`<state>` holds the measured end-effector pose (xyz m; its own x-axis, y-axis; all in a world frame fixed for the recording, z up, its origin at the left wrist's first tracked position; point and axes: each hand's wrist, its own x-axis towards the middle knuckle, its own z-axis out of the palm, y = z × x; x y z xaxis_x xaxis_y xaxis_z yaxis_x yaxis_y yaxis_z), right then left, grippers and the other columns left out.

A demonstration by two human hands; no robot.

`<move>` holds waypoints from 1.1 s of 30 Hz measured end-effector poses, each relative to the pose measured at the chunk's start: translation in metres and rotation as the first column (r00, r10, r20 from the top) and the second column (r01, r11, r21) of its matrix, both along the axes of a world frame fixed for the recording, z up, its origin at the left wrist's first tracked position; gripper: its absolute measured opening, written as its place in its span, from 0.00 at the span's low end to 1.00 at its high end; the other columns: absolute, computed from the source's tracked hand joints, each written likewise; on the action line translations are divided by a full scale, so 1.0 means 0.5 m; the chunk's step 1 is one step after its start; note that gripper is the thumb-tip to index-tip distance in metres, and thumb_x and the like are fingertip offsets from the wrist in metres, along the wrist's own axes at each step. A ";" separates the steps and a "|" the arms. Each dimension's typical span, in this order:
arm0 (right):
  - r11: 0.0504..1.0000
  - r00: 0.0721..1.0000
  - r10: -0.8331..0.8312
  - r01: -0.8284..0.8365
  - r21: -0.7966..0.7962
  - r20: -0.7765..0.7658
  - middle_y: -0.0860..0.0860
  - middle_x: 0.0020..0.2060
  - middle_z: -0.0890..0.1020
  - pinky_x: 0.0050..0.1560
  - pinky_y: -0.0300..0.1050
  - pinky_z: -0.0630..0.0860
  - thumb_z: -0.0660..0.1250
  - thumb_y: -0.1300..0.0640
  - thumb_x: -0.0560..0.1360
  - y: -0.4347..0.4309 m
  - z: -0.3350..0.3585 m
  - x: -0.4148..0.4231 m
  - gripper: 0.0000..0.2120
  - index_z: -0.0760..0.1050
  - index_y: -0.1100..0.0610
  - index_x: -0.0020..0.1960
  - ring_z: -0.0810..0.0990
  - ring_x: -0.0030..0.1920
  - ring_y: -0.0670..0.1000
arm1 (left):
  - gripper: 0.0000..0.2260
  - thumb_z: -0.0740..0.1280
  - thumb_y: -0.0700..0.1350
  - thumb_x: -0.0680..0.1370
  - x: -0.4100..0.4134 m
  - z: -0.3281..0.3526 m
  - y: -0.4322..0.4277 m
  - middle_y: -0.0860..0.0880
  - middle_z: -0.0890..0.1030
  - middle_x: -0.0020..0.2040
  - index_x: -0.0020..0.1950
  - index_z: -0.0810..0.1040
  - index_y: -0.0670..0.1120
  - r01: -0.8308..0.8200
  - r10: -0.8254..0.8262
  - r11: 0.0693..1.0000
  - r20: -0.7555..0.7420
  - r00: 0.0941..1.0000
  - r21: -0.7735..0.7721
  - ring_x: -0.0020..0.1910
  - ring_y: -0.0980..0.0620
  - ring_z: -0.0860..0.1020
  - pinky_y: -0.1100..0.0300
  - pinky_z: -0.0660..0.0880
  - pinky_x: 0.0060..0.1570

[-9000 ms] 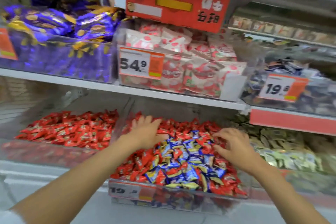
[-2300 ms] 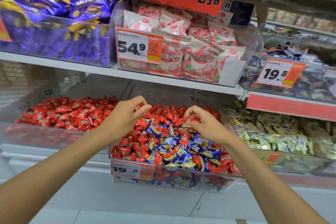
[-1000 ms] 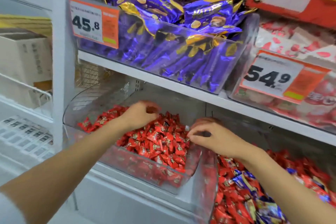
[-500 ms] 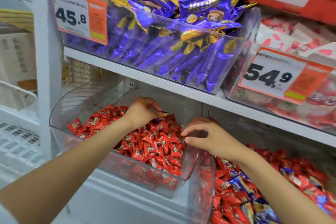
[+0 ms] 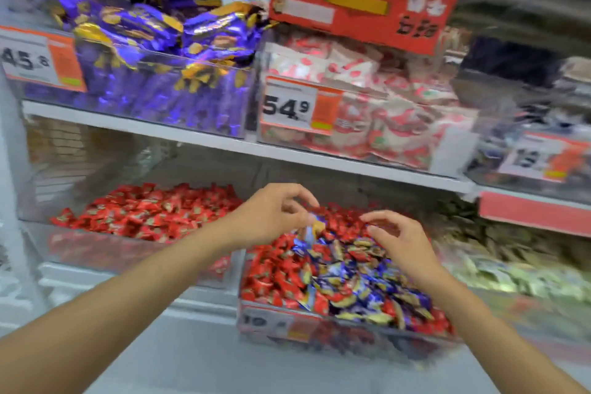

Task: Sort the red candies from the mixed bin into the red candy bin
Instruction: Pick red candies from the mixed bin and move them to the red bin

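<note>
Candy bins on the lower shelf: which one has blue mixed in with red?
The middle bin: blue wrappers lie among red. The left bin holds only red; the right bin, pale greenish ones.

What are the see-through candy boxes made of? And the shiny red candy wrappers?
The red candy bin looks like clear hard plastic: you can see the candies through its glossy wall. The mixed bin looks the same. The red candies seem wrapped in thin shiny plastic or foil film; it glints and crinkles, though the blur leaves which one open.
</note>
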<state>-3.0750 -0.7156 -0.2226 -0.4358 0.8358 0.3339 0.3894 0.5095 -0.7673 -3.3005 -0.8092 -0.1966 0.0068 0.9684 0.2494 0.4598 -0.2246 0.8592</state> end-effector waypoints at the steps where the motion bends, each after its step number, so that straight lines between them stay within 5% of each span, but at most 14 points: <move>1: 1.000 0.999 -0.031 0.030 -0.006 -0.018 0.49 0.41 0.83 0.40 0.32 0.72 0.69 0.67 0.73 0.003 0.005 0.030 0.12 0.80 0.50 0.43 0.77 0.36 0.43 | 0.04 0.70 0.41 0.75 0.022 -0.007 0.017 0.48 0.83 0.41 0.49 0.79 0.47 0.035 -0.037 0.999 -0.100 0.994 -0.025 0.39 0.58 0.78 0.67 0.72 0.43; 5: 0.996 0.997 -0.068 0.066 -0.051 -0.029 0.53 0.42 0.82 0.40 0.26 0.70 0.68 0.69 0.73 0.026 0.012 0.097 0.09 0.80 0.57 0.47 0.76 0.37 0.41 | 0.09 0.69 0.45 0.76 0.039 -0.063 0.094 0.50 0.82 0.48 0.55 0.81 0.45 -0.108 0.095 0.994 -0.388 0.917 -0.012 0.49 0.54 0.79 0.66 0.69 0.45; 8: 0.998 0.998 -0.048 0.049 -0.038 0.032 0.51 0.46 0.81 0.45 0.26 0.70 0.66 0.69 0.73 0.066 0.006 0.090 0.12 0.79 0.54 0.49 0.78 0.46 0.46 | 0.20 0.67 0.47 0.77 0.025 -0.105 0.159 0.46 0.77 0.64 0.68 0.72 0.43 -0.204 0.149 0.977 -0.510 0.847 -0.054 0.64 0.49 0.74 0.62 0.68 0.61; 12: 0.999 0.989 -0.045 0.043 0.017 0.139 0.53 0.49 0.83 0.42 0.43 0.74 0.61 0.67 0.75 0.124 0.005 0.044 0.15 0.78 0.48 0.51 0.80 0.41 0.54 | 0.30 0.64 0.58 0.77 0.059 -0.134 0.236 0.46 0.68 0.73 0.75 0.64 0.46 -0.174 0.073 0.977 -0.567 0.821 -0.126 0.71 0.48 0.66 0.57 0.63 0.69; 16: 0.999 0.981 -0.040 0.041 0.001 0.191 0.58 0.40 0.83 0.27 0.41 0.68 0.60 0.65 0.76 0.165 -0.007 0.028 0.14 0.78 0.50 0.53 0.71 0.24 0.47 | 0.17 0.67 0.55 0.76 0.081 -0.144 0.270 0.49 0.79 0.63 0.63 0.77 0.51 -0.143 0.047 0.983 -0.611 0.790 -0.111 0.62 0.49 0.75 0.60 0.70 0.59; 18: 1.000 0.972 -0.025 0.024 0.009 0.232 0.57 0.46 0.84 0.39 0.44 0.77 0.62 0.65 0.75 0.180 -0.018 0.009 0.14 0.78 0.48 0.53 0.81 0.36 0.52 | 0.12 0.70 0.51 0.75 0.063 -0.129 0.265 0.49 0.81 0.57 0.56 0.81 0.49 -0.179 0.099 0.981 -0.587 0.804 -0.080 0.57 0.50 0.78 0.60 0.70 0.55; 21: 0.997 0.919 0.079 -0.082 -0.011 0.386 0.52 0.58 0.81 0.55 0.43 0.74 0.64 0.60 0.76 0.203 -0.033 -0.043 0.13 0.78 0.53 0.59 0.80 0.55 0.52 | 0.11 0.71 0.48 0.75 0.038 -0.095 0.233 0.49 0.82 0.55 0.55 0.81 0.48 -0.239 0.173 0.971 -0.589 0.790 -0.034 0.56 0.50 0.78 0.60 0.71 0.54; 24: 0.976 0.738 0.208 -0.199 -0.088 0.642 0.53 0.69 0.71 0.66 0.44 0.68 0.67 0.42 0.75 0.208 -0.043 -0.088 0.29 0.67 0.53 0.72 0.71 0.68 0.54 | 0.07 0.71 0.46 0.75 0.024 -0.075 0.183 0.51 0.82 0.49 0.52 0.81 0.48 -0.262 0.248 0.964 -0.550 0.797 0.055 0.50 0.52 0.78 0.61 0.69 0.48; 27: 0.973 0.590 0.190 -0.221 -0.069 0.785 0.54 0.72 0.67 0.67 0.47 0.67 0.66 0.41 0.75 0.196 -0.056 -0.091 0.34 0.60 0.52 0.75 0.68 0.69 0.57 | 0.03 0.72 0.43 0.74 0.014 -0.072 0.136 0.57 0.79 0.40 0.47 0.81 0.49 -0.256 0.256 0.964 -0.475 0.842 0.067 0.39 0.60 0.75 0.71 0.65 0.38; 31: 0.974 0.736 0.207 -0.216 -0.066 0.645 0.55 0.50 0.78 0.44 0.49 0.74 0.71 0.50 0.73 0.173 -0.047 -0.070 0.13 0.72 0.54 0.52 0.77 0.47 0.56 | 0.04 0.72 0.41 0.73 0.015 -0.079 0.107 0.55 0.79 0.35 0.45 0.80 0.49 -0.199 0.160 0.979 -0.469 0.868 -0.036 0.32 0.62 0.77 0.73 0.70 0.36; 33: 0.977 0.814 0.207 -0.206 -0.064 0.543 0.53 0.46 0.78 0.43 0.51 0.75 0.72 0.50 0.72 0.158 -0.026 -0.050 0.13 0.70 0.54 0.46 0.77 0.44 0.56 | 0.04 0.71 0.41 0.74 0.021 -0.080 0.100 0.55 0.81 0.36 0.46 0.80 0.49 -0.175 0.124 0.982 -0.450 0.884 -0.072 0.34 0.59 0.79 0.66 0.74 0.39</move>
<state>-3.1002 -0.6365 -0.2357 -0.7080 0.7061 -0.0109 0.6293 0.6238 -0.4635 -3.2901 -0.7593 -0.2366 -0.0551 0.9873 0.1489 0.8180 -0.0409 0.5738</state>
